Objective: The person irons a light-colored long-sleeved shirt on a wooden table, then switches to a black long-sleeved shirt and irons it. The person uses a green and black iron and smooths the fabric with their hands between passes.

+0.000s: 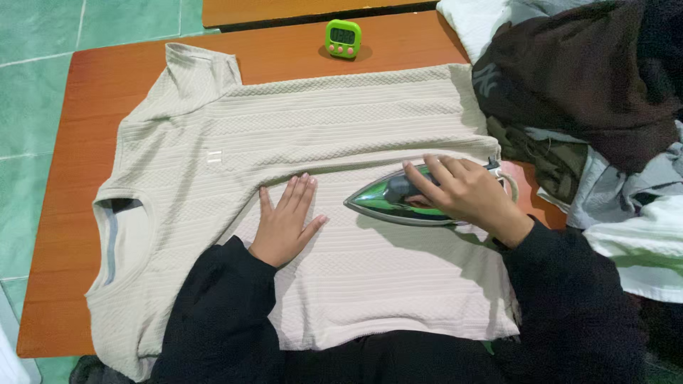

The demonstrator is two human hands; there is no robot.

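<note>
A beige ribbed shirt [341, 142] lies flat across the orange desk [92, 78]. The right hand [466, 192] has its grip clamped on a green iron [388, 199] resting on the shirt's middle. The left hand [284, 220] presses flat, fingers apart, just beside the iron's tip.

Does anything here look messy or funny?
Mostly tidy. The cream ribbed knit top lies flat on the orange-brown wooden table, left hand pressing it, right hand on the green iron. The only messy part is the heaped pile of dark and white clothes crowding the table's right end.
</note>
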